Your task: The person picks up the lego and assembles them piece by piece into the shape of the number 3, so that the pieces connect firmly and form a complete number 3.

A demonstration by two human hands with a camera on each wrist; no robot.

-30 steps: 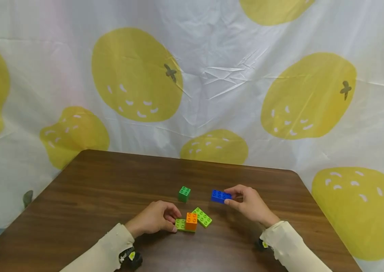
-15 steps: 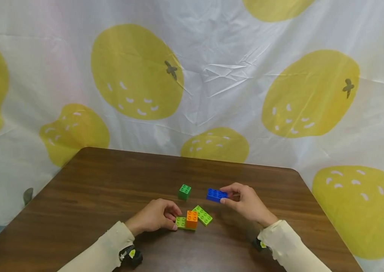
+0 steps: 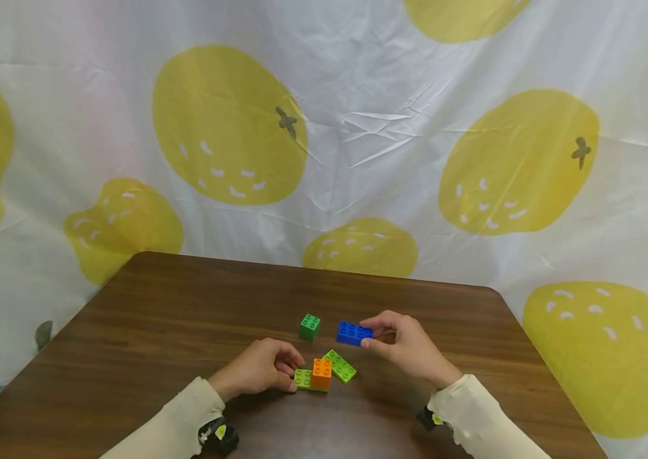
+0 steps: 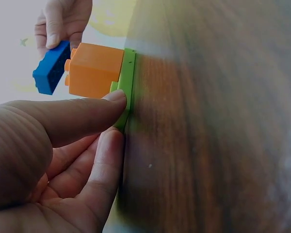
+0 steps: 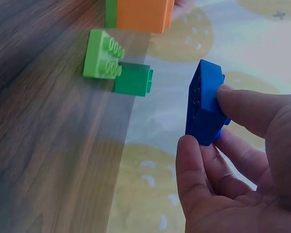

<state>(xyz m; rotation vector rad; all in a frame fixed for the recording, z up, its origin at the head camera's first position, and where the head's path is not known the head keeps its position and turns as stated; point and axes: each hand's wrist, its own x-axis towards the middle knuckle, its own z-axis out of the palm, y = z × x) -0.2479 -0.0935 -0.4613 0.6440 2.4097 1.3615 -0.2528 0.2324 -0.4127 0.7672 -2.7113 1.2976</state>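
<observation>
My right hand [image 3: 412, 347] pinches one end of a blue eight-stud building brick [image 3: 350, 334] between thumb and fingers. In the right wrist view the blue brick [image 5: 204, 104] is held up off the table, its hollow underside facing the tabletop. My left hand [image 3: 257, 368] pinches the left end of a flat light green brick [image 3: 302, 378] that lies on the table. An orange brick [image 3: 321, 375] sits on the right part of that flat brick. The left wrist view shows thumb and finger on the edge of the light green brick [image 4: 128, 82], beside the orange brick [image 4: 96, 68].
A second light green brick [image 3: 342, 368] lies slantwise just behind and right of the orange one. A small dark green brick [image 3: 309, 327] stands further back. The brown wooden table [image 3: 215, 293] ends at a fruit-patterned cloth [image 3: 369, 159].
My right hand has carried the blue brick leftward, nearer to the dark green and light green bricks. The left hand stays in place at the flat light green brick.
</observation>
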